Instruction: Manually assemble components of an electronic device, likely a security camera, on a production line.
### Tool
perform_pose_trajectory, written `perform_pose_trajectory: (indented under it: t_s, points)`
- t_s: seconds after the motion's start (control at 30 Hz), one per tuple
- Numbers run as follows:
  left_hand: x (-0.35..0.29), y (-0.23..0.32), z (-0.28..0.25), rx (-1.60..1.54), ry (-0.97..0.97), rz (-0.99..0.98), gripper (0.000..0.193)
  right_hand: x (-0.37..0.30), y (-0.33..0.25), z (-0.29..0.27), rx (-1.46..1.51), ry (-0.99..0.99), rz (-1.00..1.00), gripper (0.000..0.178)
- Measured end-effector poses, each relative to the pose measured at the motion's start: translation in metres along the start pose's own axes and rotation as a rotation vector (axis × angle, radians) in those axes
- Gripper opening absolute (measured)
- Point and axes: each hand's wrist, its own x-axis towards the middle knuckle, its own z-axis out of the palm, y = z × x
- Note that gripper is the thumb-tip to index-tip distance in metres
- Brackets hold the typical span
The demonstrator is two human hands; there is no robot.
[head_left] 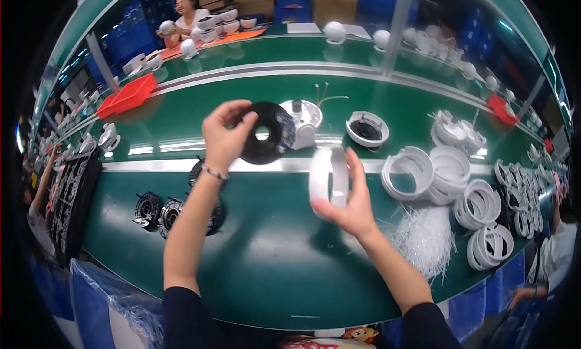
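Left hand [224,138]: closed in a pinch on the left rim of a black disc [273,126].
Right hand [352,207]: partly closed, gripping a white ring [318,178] from its right side, between thumb and fingers.
Disc: just right of the left hand, broad face toward the viewer.
Ring: just left of the right hand, on edge, long axis near upright in view.
Disc to ring: apart; disc to the left and farther out over the green table [272,258].
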Motion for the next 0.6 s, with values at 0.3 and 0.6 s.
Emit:
perform_pose_trajectory:
  t_s: [0.3, 0.6]
  points:
    - [-0.090, 0.016, 0.084, -0.936, -0.113, -0.730, 0.027, 0.011, 0.000, 0.000, -0.149, 0.096, -0.103, 0.109]
    - [-0.087, 0.015, 0.081, -1.405, -0.451, -0.832, 0.066, 0.014, -0.004, -0.013, -0.282, -0.008, -0.321, 0.113]
